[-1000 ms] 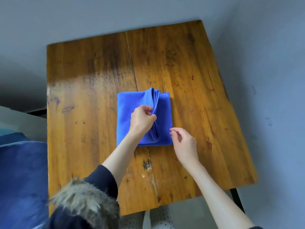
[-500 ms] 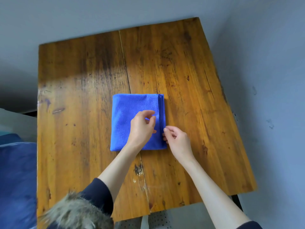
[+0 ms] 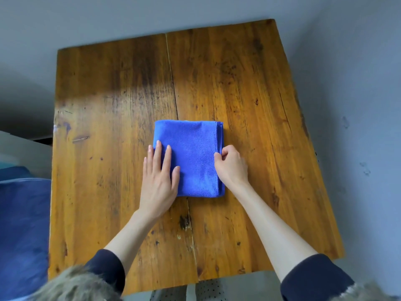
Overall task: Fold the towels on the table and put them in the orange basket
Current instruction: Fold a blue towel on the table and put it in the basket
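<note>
Head view, looking down at a wooden table point(image 3: 238, 83): varnished amber planks, dark grain streaks, knots and scuffs, one seam running near-to-far down the middle, glare patch on the far-left part.

Lying flat near the table's centre, across that seam: blue towel point(image 3: 191, 155), folded into a neat rectangle. Fuzzy microfibre-looking nap, matte, saturated blue. Corners squared. Stitched hem and stacked layer edges showing along the right side; left and far sides looking smooth and rounded, like folds. Long axis running near-to-far, roughly parallel to the seam; short axis left-to-right. Layered edges facing right.

Left hand point(image 3: 159, 181) resting palm-down on the towel's near-left part, fingers straight and slightly spread, pressing flat; outer fingers overhanging the left edge onto the wood. Not curling round anything.

Right hand point(image 3: 231, 164) sitting at the towel's right edge, about midway along it, fingers curled in with the thumb against the top layer, pinching the hemmed edge. Knuckles pointing up and left.

Both forearms bare, dark sleeves point(image 3: 314, 276) pushed up, pale fur trim point(image 3: 73, 285) at the bottom of the frame.

Off the table: grey wall behind and to the right, blue fabric mass point(image 3: 21, 235) at the left edge, dotted cloth point(image 3: 206, 290) below the near table edge.
</note>
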A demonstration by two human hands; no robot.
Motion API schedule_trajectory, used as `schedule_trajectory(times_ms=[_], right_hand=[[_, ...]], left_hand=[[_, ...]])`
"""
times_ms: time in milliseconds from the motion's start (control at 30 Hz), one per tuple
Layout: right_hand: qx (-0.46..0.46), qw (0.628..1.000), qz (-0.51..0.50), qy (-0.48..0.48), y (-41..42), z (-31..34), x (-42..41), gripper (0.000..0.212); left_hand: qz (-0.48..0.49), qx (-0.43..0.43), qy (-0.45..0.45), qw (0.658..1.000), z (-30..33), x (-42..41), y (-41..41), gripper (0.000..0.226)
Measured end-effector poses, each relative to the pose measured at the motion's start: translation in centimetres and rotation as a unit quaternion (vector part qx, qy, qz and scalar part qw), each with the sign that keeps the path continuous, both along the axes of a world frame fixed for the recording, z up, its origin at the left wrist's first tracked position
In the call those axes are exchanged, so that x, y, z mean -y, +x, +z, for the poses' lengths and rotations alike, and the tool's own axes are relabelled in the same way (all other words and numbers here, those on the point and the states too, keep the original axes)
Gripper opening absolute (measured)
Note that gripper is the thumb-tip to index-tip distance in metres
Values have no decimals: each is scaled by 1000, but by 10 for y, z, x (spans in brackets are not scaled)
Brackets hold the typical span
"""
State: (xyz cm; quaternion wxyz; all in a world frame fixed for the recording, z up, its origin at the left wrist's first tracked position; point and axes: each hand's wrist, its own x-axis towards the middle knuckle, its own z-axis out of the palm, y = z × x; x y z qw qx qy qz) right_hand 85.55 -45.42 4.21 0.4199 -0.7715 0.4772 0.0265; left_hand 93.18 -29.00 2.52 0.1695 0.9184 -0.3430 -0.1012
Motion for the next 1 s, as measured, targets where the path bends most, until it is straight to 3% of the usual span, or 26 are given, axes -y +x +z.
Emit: schedule_trajectory(times_ms=[433,500,533,600,667,767,1000], right_hand=[[47,986,-114,111,0,-8,7,16],[45,987,-145,54,-1,-4,-2,23],[43,989,-139,-24,-3,-2,-8,30],[58,978,-52,-195,-7,1,-26,42],[66,958,58,-274,-6,-1,-43,50],[25,950,169,-260,5,-14,-45,52],[11,940,191,-284,18,-39,-18,54]], left_hand=[[-57,53,130,988,-6,12,-6,62],[-55,51,130,989,-4,13,-7,62],[-52,43,123,990,-3,14,-8,61],[-53,28,97,994,0,15,-7,59],[-68,40,77,994,3,15,-1,55],[-89,58,72,992,4,18,19,55],[-112,67,43,990,-14,29,50,60]])
